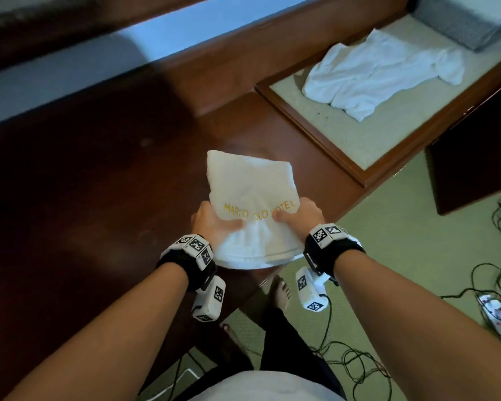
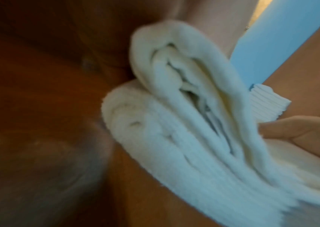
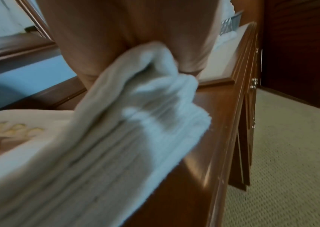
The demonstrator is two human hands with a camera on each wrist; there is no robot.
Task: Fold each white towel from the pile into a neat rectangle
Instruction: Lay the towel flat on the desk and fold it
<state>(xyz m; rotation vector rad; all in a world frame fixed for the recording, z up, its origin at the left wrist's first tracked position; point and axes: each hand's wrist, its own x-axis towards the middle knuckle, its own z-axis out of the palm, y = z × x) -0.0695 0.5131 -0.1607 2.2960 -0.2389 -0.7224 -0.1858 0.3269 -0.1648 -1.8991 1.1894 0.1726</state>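
A folded white towel point(image 1: 249, 186) with gold embroidered lettering is held over the near edge of the dark wooden table point(image 1: 99, 183). My left hand point(image 1: 214, 224) grips its near left side, thumb on top. My right hand point(image 1: 301, 215) grips the near right side the same way. In the left wrist view the towel point(image 2: 184, 122) shows several stacked layers, with my thumb point(image 2: 295, 130) pressed on them. In the right wrist view the towel's layered edge point(image 3: 116, 130) is bunched under my right hand point(image 3: 135, 33). A loose crumpled white towel point(image 1: 382, 73) lies on the raised surface at the back right.
The raised surface has a wooden frame point(image 1: 315, 131) round a pale inset. A grey mesh basket point(image 1: 460, 21) stands at its far corner. Green carpet point(image 1: 417, 241) with black cables point(image 1: 359, 363) lies to the right. My foot point(image 1: 281, 290) shows below the table edge.
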